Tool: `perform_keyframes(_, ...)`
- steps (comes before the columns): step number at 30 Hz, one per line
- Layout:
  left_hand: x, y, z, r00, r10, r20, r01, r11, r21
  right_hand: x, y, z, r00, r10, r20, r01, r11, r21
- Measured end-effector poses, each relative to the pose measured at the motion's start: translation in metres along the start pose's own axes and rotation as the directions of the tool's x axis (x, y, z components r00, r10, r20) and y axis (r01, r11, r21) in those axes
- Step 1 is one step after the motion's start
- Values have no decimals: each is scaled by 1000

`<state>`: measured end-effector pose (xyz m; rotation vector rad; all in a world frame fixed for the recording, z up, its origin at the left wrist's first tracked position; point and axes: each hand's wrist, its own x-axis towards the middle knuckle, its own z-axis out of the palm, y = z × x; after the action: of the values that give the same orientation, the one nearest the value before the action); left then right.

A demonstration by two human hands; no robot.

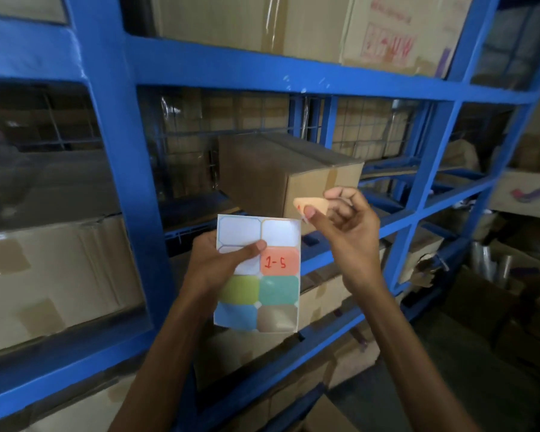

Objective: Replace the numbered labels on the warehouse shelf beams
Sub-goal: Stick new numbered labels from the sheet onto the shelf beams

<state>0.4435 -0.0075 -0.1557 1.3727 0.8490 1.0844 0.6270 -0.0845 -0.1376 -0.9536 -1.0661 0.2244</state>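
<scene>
Now my right hand (346,235) pinches the peeled orange label (314,204) by one edge; my left hand (222,263) grips the sticker sheet (264,294). I'd lay it flat on the blue beam (231,70), smoothing from one end.

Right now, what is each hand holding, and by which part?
Left hand grips the white sheet of coloured stickers by its left edge; right hand pinches a peeled orange sticker by its lower right edge.

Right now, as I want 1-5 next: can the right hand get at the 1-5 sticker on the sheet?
Probably not yet: the 1-5 sticker lies exposed, the left thumb just at its corner, but the right hand pinches a peeled orange label.
</scene>
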Motion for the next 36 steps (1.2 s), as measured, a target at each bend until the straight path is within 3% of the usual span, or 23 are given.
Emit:
perform_keyframes(6,43,45,61,995,98,-10,-98,994,-36,112,-16,-24,980,-196,-39,192,976,-101)
perform_keyframes(14,78,73,112,986,162,-38,-164,985,-58,214,-5,-12,955,-293,-42,287,951,-114)
perform_keyframes(21,90,71,108,981,148,-130,-160,983,-92,234,15,28,956,-288,-58,285,957,-62)
perform_keyframes(36,84,76,78,972,165,-165,-179,981,-74,242,20,51,939,-294,-179,282,955,-86)
